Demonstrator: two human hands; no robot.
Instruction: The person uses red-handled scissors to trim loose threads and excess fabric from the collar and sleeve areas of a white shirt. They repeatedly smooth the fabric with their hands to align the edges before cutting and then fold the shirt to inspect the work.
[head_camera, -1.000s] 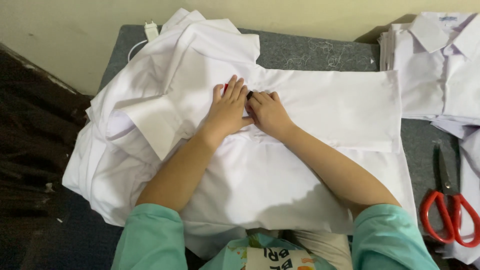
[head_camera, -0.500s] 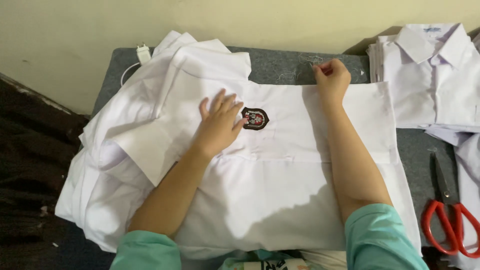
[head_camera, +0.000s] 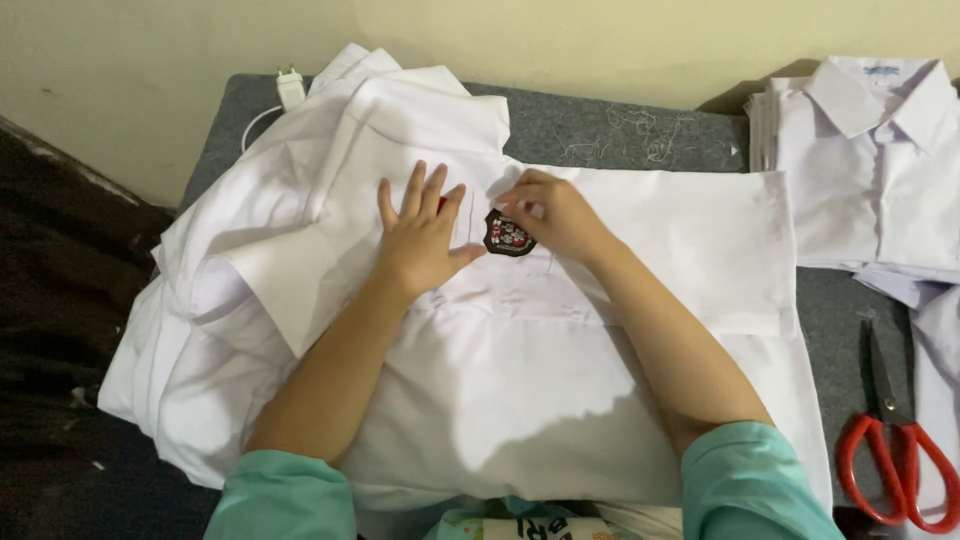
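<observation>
Left hand (head_camera: 420, 240): laid flat on the white shirt (head_camera: 560, 400), palm down, fingers spread and pointing away from the body; thumb tip just beside the badge (head_camera: 509, 233). Right hand (head_camera: 555, 215): fingers curled and drawn together over the upper right edge of the badge, touching it; whether they pinch the badge or only press it cannot be told. Badge: dark, shield-shaped, lying on the chest of the shirt between the two hands. Shirt: spread across the grey table (head_camera: 620, 125), on top of a heap of other white cloth. A folded stack of white shirts (head_camera: 870, 170) lies at the far right. Red-handled scissors (head_camera: 895, 440) lie at the near right edge, well apart from both hands
</observation>
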